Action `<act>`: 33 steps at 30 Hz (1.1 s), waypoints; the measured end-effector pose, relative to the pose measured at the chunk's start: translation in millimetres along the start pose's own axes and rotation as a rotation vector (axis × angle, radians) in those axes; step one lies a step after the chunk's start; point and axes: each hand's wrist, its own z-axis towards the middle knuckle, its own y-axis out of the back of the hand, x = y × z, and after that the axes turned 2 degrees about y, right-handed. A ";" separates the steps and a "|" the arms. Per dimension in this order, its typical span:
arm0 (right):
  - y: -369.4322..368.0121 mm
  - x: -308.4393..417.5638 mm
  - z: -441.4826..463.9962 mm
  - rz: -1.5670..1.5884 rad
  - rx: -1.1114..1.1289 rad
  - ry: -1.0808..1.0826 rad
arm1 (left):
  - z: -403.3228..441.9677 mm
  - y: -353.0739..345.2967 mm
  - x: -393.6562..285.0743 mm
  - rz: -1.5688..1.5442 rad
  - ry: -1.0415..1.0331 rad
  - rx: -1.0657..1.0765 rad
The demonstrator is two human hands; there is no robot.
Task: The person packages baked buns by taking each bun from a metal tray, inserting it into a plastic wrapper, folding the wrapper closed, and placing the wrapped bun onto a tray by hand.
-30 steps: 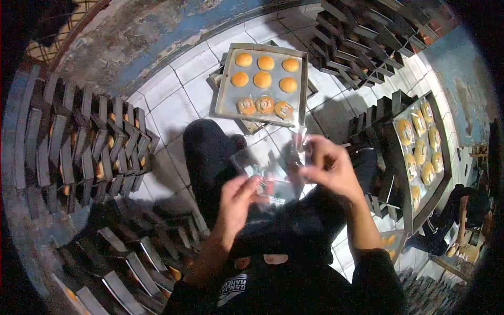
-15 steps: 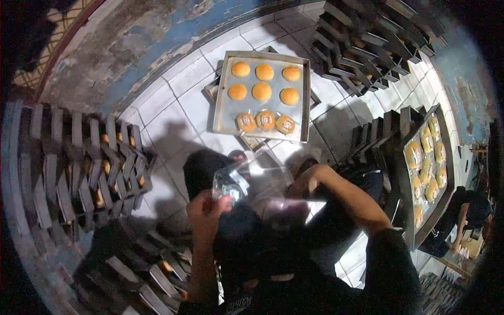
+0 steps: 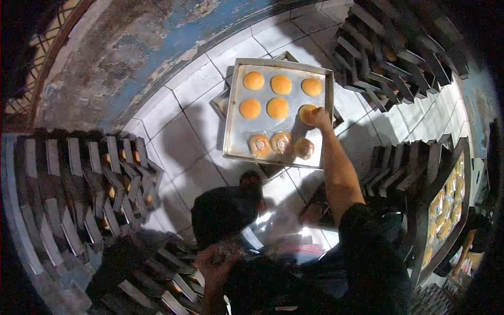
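Now, a round bun (image 3: 304, 113), dome upward, is pinched at its right edge by the right hand (image 3: 321, 118); the shaded left hand's (image 3: 218, 262) grip cannot be told.

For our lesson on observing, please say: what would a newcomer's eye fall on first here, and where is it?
Probably the brightly lit tray at upper centre, with six bare buns in two rows and three wrapped buns along its near edge. Next might come the right hand, at the rightmost bun of the middle row. Stacks of dark trays also stand out along the left side.
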 end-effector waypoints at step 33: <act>545.7 222.9 -409.5 0.487 0.627 1.041 | -76.9 10.5 -57.9 -0.186 0.173 1.314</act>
